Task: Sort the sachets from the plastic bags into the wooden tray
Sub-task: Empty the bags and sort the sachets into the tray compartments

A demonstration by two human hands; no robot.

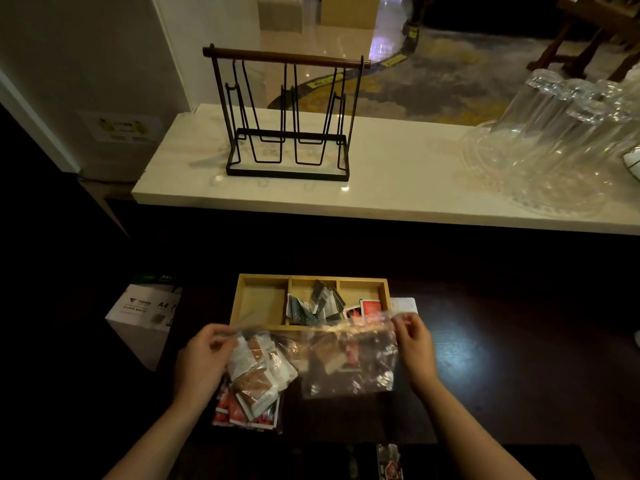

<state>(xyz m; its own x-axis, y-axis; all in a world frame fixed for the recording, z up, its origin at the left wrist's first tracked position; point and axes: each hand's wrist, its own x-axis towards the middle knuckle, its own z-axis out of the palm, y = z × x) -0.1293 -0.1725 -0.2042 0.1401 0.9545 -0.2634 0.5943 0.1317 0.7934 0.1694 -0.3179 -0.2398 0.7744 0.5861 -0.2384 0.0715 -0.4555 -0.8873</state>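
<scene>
A clear plastic bag (349, 362) hangs stretched between my hands just in front of the wooden tray (242, 303). My left hand (202, 362) pinches its left top corner and my right hand (414, 344) pinches the right one. Brown-and-white sachets (258, 372) are bunched in the bag's left end. Below them lies a pile of red sachets (239, 412) on the dark table. The tray has three compartments: the left one is bare, the middle one holds grey sachets (313, 304), the right one holds red sachets (367, 308).
A white A4 paper box (143, 317) stands left of the table. Behind, a pale counter (398, 174) carries a black wire rack (287, 116) and upturned glasses (561, 133) on a glass dish. Another sachet (391, 462) lies at the bottom edge.
</scene>
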